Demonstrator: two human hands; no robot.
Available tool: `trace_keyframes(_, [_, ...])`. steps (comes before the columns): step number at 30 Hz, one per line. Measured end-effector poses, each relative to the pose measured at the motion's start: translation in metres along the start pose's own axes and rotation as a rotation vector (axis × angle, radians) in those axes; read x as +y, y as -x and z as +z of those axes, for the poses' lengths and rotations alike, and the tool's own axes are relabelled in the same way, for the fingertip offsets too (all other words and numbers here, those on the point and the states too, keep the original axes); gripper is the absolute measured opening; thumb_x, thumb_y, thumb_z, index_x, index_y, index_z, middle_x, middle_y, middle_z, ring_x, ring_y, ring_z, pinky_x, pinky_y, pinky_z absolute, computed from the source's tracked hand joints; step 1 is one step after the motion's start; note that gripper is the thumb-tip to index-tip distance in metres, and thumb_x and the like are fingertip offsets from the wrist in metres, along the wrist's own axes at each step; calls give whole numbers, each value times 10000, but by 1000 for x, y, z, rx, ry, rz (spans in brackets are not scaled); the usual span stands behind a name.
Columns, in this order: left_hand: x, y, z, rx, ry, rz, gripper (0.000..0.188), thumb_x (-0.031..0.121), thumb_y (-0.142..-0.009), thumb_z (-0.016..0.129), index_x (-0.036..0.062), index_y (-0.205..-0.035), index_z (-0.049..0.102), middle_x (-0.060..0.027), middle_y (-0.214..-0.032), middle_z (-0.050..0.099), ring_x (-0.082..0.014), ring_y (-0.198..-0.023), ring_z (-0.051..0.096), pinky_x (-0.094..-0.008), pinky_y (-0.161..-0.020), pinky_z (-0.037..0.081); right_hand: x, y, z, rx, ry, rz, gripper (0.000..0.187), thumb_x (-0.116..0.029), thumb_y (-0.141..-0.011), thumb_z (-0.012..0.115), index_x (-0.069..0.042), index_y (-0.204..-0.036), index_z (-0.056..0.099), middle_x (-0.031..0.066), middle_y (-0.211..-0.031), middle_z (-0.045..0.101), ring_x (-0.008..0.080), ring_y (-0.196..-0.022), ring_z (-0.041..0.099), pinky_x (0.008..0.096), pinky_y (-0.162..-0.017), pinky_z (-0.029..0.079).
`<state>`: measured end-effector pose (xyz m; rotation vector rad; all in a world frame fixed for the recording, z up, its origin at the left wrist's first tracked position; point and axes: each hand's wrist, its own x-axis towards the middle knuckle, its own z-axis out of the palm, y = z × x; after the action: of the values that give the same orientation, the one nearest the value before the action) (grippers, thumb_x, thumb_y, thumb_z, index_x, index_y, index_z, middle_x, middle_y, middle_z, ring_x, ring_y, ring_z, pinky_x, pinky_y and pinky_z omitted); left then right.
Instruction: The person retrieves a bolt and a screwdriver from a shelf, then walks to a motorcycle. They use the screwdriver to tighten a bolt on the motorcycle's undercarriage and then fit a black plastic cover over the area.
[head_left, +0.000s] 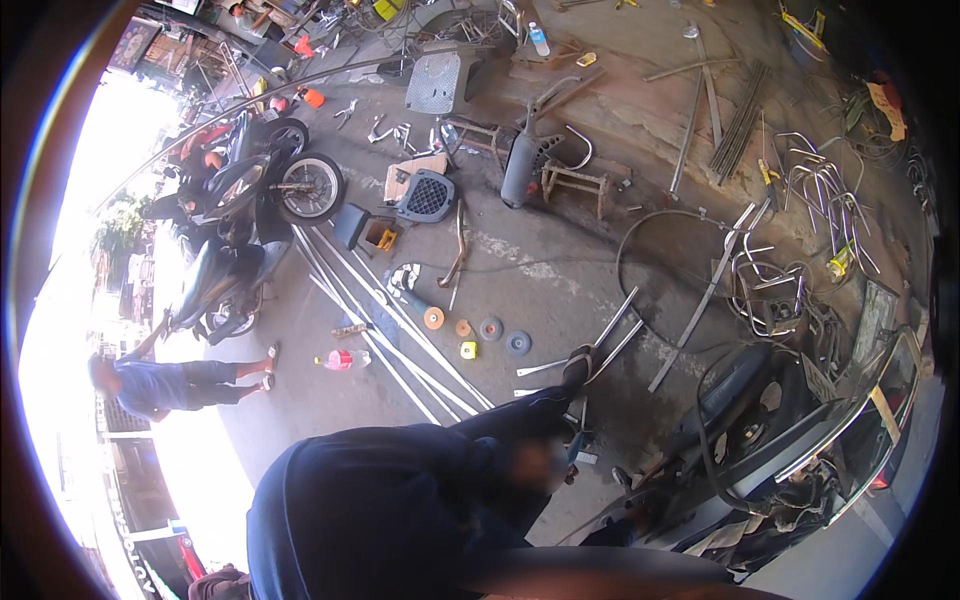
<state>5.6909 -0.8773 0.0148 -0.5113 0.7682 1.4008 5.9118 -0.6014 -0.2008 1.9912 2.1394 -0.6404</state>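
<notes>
Neither of my hands can be made out. A blurred dark and brownish shape (610, 568) crosses the lower edge, and I cannot tell what it is. Close in front, a co-worker in dark clothing (370, 500) bends low over the floor. One shoe (578, 364) of that person is beside thin metal bars (612, 340). Near the co-worker's blurred head is a small hand (571, 475), and what it holds is unclear. Long pale metal strips (400, 350) lie on the concrete, with grinding discs (490, 328) and a yellow tape measure (468, 350) beside them.
Parked motorcycles (310, 188) stand at left, near a walking person (170, 385). A red-labelled bottle (343, 360) lies on the floor. A grey cylinder (520, 170), steel rods (738, 125), bent chrome tubes (825, 190) and a looping hose (622, 245) spread across the far and right side.
</notes>
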Motion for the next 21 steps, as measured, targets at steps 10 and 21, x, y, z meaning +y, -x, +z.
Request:
trace_keyframes(10, [-2, -4, -17, 68, 43, 9, 245, 223, -954, 515, 3, -1051, 561, -29, -767, 549, -61, -472, 384, -235, -414, 299, 11, 2, 3, -12, 25, -28, 379, -360, -867, 570, 1, -960, 637, 150, -949, 674, 261, -814, 657, 393, -709, 526])
trace_keyframes(21, [20, -6, 2, -34, -65, 68, 208, 204, -907, 581, 0, -948, 581, -27, -638, 484, -77, -447, 381, -232, -388, 270, 24, 60, -11, -194, -558, 99, 266, -257, -862, 504, -20, -815, 614, 123, -717, 621, 172, -464, 517, 336, -419, 408])
